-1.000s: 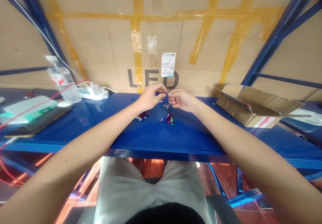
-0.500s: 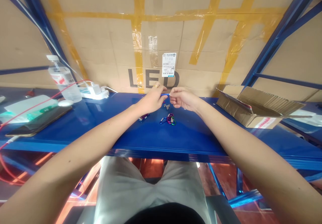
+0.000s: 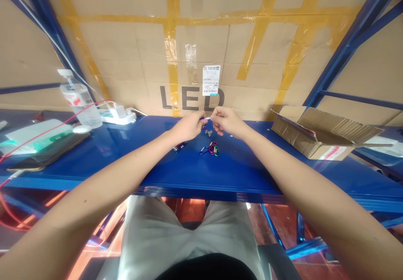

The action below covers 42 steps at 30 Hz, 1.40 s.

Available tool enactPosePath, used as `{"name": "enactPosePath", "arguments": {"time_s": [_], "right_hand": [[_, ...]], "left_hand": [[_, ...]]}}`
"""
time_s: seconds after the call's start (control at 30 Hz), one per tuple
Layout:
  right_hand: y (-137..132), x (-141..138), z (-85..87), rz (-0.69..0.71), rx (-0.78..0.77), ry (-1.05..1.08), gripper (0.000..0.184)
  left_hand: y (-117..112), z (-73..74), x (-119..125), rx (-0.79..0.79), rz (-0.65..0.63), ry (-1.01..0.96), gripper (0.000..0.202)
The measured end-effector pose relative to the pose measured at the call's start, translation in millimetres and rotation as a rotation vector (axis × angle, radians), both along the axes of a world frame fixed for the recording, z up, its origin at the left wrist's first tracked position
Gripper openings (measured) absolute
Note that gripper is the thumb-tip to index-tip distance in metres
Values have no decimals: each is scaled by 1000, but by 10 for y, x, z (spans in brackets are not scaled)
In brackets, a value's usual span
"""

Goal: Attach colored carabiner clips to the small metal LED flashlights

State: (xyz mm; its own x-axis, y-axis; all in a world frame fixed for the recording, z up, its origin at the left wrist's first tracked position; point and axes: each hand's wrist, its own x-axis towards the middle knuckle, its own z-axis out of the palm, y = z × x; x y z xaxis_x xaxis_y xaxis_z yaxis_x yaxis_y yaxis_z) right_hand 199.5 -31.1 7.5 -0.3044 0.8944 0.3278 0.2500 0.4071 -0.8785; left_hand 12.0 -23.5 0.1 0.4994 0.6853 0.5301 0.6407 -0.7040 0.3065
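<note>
Above the far part of the blue table, my left hand (image 3: 189, 125) is closed around a slim blue tube with a silver end (image 3: 207, 118). My right hand (image 3: 229, 121) pinches at the silver end with thumb and forefinger, its other fingers curled loosely. Most of the tube is hidden by my fingers. Below the hands lie several small silver metal pieces (image 3: 208, 133), too small to name. Nearer to me is a cluster of coloured carabiners (image 3: 212, 149) in blue, purple and green. Small shiny cylinders (image 3: 180, 146) lie partly hidden by my left wrist.
An open cardboard box (image 3: 333, 152) stands on the right. On the left are a water bottle (image 3: 80, 99), a white power strip (image 3: 118, 115), a dark tablet-like slab (image 3: 47, 154) and a red cable (image 3: 56, 125). A large taped carton (image 3: 141, 61) walls off the back.
My left hand's fingers have curled in more around the tube. The right hand has shifted slightly left, and the silver end now shows between the hands.
</note>
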Motion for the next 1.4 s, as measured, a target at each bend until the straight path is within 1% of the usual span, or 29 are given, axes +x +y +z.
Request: {"name": "enactPosePath", "arguments": {"time_s": [0.1, 0.17, 0.23, 0.3, 0.33, 0.43, 0.47, 0.6, 0.7, 0.8, 0.93, 1.03, 1.1, 1.17, 1.27, 1.4], "right_hand": [[-32, -13, 19, 38, -93, 99, 27], [-52, -29, 34, 65, -143, 154, 27], [-61, -43, 44, 75, -161, 193, 27], [-56, -50, 46, 70, -150, 217, 26], [-49, -51, 43, 67, -140, 219, 26], [-22, -40, 25, 43, -107, 196, 25], [-15, -34, 18, 39, -101, 179, 25], [-22, -24, 11, 60, -123, 177, 29], [-57, -42, 28, 104, -197, 222, 31], [-83, -62, 53, 118, -234, 251, 30], [-74, -57, 66, 91, -230, 277, 30], [-54, -39, 53, 71, -215, 269, 29], [-45, -32, 36, 72, -197, 249, 29], [-38, -29, 22, 79, -171, 227, 29], [-31, -23, 13, 80, -145, 216, 30], [-25, -12, 20, 58, -158, 216, 28]], "left_hand": [[11, -45, -25, 126, -7, 17, 8], [6, -53, -25, 174, 1, 37, 10], [-8, -49, -9, 201, 8, 41, 11], [-16, -45, 17, 203, 16, 23, 6], [-13, -47, 31, 195, 19, 13, 8], [33, -67, 58, 165, 22, 0, 22], [54, -76, 60, 165, 18, 0, 24], [90, -92, 31, 199, -9, -2, 13], [33, -68, 4, 185, 7, 24, 8], [-44, -27, -1, 191, 44, 58, 9], [-65, -11, 19, 242, 30, 21, 13], [-2, -45, 29, 212, -6, 2, 21], [48, -67, 29, 197, -7, -4, 25], [76, -71, 27, 194, 12, 3, 22], [64, -39, 15, 172, 38, 36, 20], [36, 12, -24, 189, 27, -8, 15]]}}
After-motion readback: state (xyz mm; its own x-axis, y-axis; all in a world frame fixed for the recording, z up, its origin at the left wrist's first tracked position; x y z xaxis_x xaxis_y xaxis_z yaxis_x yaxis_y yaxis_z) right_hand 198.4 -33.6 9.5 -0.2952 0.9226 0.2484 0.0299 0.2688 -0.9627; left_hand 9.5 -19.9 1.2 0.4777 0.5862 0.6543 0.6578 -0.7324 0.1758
